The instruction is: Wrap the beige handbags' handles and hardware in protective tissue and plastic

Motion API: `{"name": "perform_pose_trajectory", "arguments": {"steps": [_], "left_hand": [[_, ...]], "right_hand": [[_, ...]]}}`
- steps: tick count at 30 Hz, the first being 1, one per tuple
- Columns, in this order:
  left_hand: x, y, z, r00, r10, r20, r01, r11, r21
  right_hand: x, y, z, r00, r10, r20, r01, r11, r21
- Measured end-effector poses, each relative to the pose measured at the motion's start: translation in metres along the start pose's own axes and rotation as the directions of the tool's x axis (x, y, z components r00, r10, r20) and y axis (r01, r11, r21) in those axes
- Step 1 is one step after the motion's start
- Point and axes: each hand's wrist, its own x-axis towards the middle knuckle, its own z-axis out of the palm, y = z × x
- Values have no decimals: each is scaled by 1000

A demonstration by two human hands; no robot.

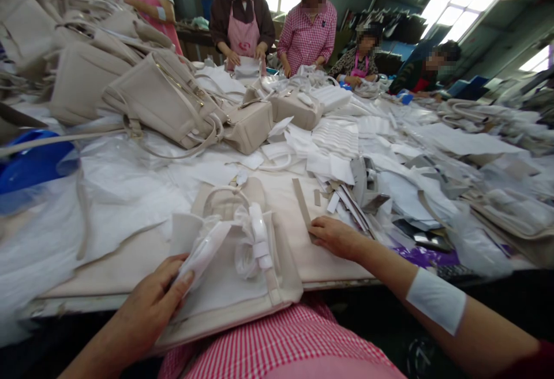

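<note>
A beige handbag (pixel 283 269) lies in front of me at the table's near edge, partly over my lap. White sheet material covers its middle, and a handle end wrapped in white plastic (pixel 261 237) rests on it. My left hand (pixel 158 295) is closed at the bag's left side, thumb and fingers pinching a white wrapped piece (pixel 205 252). To the right of the bag, my right hand (pixel 335 237) pinches the near end of a flat beige strip (pixel 300 199), which lies along the tabletop.
Finished-looking beige handbags (pixel 160 99) are piled at the back left. White wrapping sheets (pixel 121 194) spread across the left. Scraps, strips and a purple plastic packet (pixel 426 256) clutter the right. Several co-workers, one in a checked shirt (pixel 307 36), work across the table.
</note>
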Motion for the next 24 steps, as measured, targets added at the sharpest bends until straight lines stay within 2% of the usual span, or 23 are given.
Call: {"name": "perform_pose_trajectory", "arguments": {"steps": [6, 11, 14, 19, 24], "left_hand": [[1, -2, 1, 1000, 3, 1, -3, 999, -38], [0, -3, 0, 1000, -5, 16, 6, 998, -70], [0, -4, -1, 1000, -7, 17, 8, 997, -78], [0, -2, -1, 1000, -7, 4, 8, 999, -48], [0, 1, -2, 999, 21, -38, -23, 998, -57]], "right_hand": [[6, 6, -4, 996, -77, 38, 76, 996, 38], [7, 12, -9, 999, -48, 24, 47, 998, 48], [7, 9, -8, 1000, 13, 10, -13, 1000, 7], [7, -16, 5, 985, 168, -46, -172, 979, -106], [16, -22, 11, 932, 348, -104, -360, 924, -128]]}}
